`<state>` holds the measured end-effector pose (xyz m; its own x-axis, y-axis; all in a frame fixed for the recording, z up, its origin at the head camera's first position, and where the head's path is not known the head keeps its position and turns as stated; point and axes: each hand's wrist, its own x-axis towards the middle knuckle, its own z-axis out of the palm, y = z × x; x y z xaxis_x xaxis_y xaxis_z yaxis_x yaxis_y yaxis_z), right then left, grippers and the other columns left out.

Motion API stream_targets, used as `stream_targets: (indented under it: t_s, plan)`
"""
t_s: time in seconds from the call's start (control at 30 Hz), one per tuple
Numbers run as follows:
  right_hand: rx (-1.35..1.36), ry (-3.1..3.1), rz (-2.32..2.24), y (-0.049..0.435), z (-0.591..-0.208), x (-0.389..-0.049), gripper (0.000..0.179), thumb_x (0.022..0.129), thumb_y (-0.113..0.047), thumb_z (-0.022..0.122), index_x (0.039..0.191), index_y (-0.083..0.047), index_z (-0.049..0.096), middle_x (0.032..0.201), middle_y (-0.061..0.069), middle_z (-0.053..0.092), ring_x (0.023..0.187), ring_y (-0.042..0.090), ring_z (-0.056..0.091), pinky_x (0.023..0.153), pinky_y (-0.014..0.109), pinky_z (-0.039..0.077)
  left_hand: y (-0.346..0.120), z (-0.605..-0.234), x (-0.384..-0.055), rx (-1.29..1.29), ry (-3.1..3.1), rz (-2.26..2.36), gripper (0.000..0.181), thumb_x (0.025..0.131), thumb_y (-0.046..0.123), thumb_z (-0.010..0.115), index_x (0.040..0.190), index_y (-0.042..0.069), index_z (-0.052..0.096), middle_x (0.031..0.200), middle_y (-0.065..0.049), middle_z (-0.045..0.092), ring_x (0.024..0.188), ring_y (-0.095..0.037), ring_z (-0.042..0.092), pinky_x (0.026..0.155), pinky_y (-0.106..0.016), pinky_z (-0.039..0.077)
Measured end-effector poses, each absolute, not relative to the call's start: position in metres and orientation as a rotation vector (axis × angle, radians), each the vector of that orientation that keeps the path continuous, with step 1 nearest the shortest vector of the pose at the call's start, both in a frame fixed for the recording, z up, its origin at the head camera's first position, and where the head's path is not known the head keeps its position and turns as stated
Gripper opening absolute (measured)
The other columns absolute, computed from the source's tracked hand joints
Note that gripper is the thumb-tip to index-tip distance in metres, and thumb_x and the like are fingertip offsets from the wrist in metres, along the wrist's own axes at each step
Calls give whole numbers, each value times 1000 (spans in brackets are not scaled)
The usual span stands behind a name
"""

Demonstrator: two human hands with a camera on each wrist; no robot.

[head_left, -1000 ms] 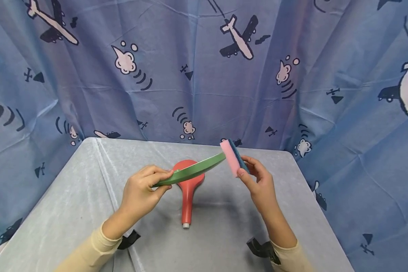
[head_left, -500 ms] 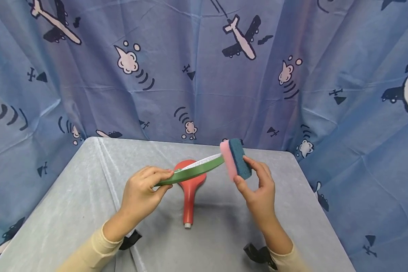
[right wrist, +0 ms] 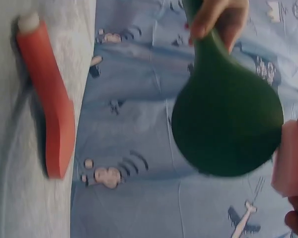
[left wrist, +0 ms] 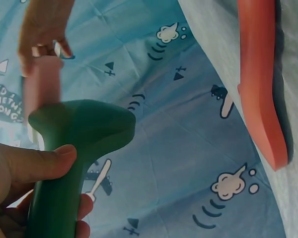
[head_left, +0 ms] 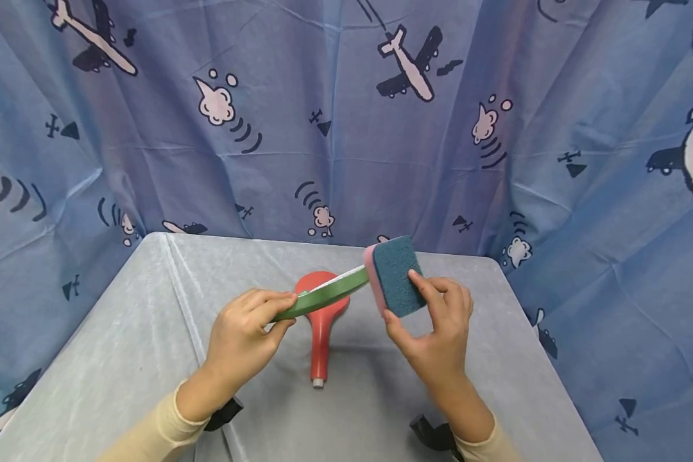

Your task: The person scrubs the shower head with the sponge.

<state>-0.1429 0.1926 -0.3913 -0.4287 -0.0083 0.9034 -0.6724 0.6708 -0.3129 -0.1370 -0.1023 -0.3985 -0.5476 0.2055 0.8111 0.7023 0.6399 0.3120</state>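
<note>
My left hand [head_left: 244, 337] grips the handle of a green shower head [head_left: 332, 294], held above the table with its white face tilted up and away. My right hand [head_left: 439, 337] pinches a two-layer sponge [head_left: 400, 277], pink on one side and blue-green scouring pad on the other. The pink side sits right at the rim of the shower head. In the right wrist view the round green back of the shower head [right wrist: 228, 124] shows, with the pink sponge [right wrist: 290, 166] at its edge. The palm side of my left hand is hidden in the head view.
A red shower head [head_left: 319, 346] with a white connector end lies on the grey cloth-covered table [head_left: 121, 333], beneath the green one. A blue curtain [head_left: 289, 128] with airplane prints hangs behind and beside the table. Black straps hang near both wrists.
My right hand has moved left and slightly down, turning the sponge so its blue-green side faces me more. My left hand and the green shower head have barely shifted.
</note>
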Motion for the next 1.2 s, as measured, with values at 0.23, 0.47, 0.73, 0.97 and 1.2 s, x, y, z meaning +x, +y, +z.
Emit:
stream_targets:
  t_s: [0.23, 0.47, 0.73, 0.97, 1.2]
  plan:
    - [553, -1869, 780, 190, -397, -147, 59, 83, -46, 77, 125, -4, 72, 102, 21, 60, 99, 41, 50, 94, 53, 32, -101, -402, -135, -676, -2094, -767, 38, 69, 5, 93, 104, 7, 81, 98, -2, 78, 84, -20, 73, 72, -36, 59]
    - [662, -1820, 515, 177, -402, -143, 53, 84, -45, 72, 120, -5, 73, 98, 19, 58, 96, 40, 51, 90, 62, 33, -98, -407, -133, -678, -2147, -724, 38, 68, 6, 93, 104, 7, 80, 99, -3, 79, 87, -22, 75, 76, -37, 61]
    - [717, -1875, 442, 171, -411, -142, 54, 86, -45, 71, 121, -5, 73, 98, 19, 58, 96, 40, 53, 92, 65, 35, -94, -412, -133, -683, -2190, -598, 41, 62, 4, 96, 100, 8, 81, 98, -1, 79, 86, -20, 75, 75, -34, 61]
    - [752, -1884, 320, 163, -414, -137, 51, 86, -42, 68, 122, -6, 73, 98, 19, 60, 99, 41, 55, 95, 69, 34, -89, -414, -132, -694, -2234, -567, 38, 64, 5, 96, 98, 7, 81, 99, -1, 79, 86, -20, 75, 76, -33, 62]
    - [860, -1905, 238, 152, -420, -131, 56, 83, -43, 71, 124, -6, 72, 98, 17, 61, 98, 38, 57, 95, 68, 37, -87, -414, -131, -710, -2215, -567, 32, 65, 4, 95, 93, 6, 81, 96, -4, 79, 84, -20, 75, 73, -34, 62]
